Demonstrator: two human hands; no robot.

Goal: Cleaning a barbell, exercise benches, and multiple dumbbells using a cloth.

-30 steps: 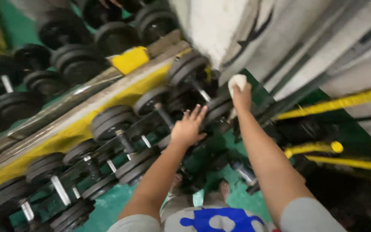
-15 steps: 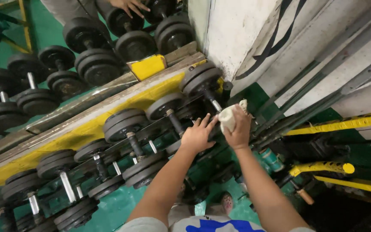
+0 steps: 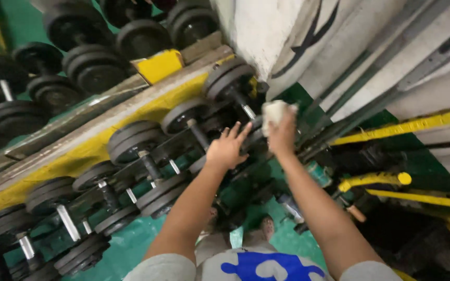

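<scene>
A row of black dumbbells [image 3: 131, 143] lies on a yellow and grey rack [image 3: 147, 112] that runs from lower left to upper right. My left hand [image 3: 228, 147] rests with fingers spread on the plates of a dumbbell [image 3: 196, 127] near the rack's right end. My right hand [image 3: 282, 132] holds a crumpled white cloth [image 3: 273, 113] against the end dumbbell [image 3: 233, 83], beside a white pillar [image 3: 266, 36].
More black dumbbells [image 3: 87, 62] sit on the upper tier behind the yellow rail. Yellow machine bars [image 3: 386, 182] and dark metal parts crowd the right side. Grey rails [image 3: 391, 78] run diagonally at upper right. The floor [image 3: 131, 244] is green.
The view has shifted and come closer. My right hand with the cloth has dropped slightly and moved close to my left hand, which stays on the dumbbell plates.
</scene>
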